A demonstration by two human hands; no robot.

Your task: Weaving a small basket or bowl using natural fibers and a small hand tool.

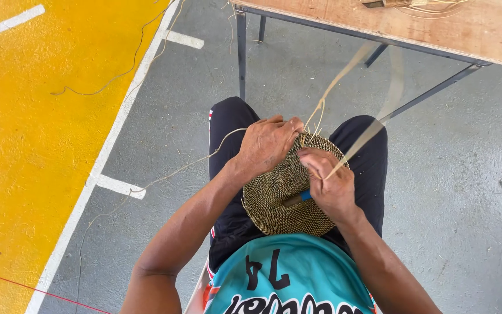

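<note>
A round coiled woven disc [283, 195] of tan fibre rests on my lap, tilted up toward my chest, between both my hands. My left hand [267, 145] grips its upper left rim, fingers curled over the edge. My right hand [331, 185] lies on the disc's right side, thumb and fingers pinched on a pale flat strand [360, 139] that runs up and away toward the wooden table [472, 32]; a blue-handled tool [298, 198] is tucked under the same hand, lying against the weave. My hands sit close, nearly touching at the top rim. Loose fibres [164, 177] trail left across the grey floor [466, 192] beside the yellow painted area [24, 134].
</note>
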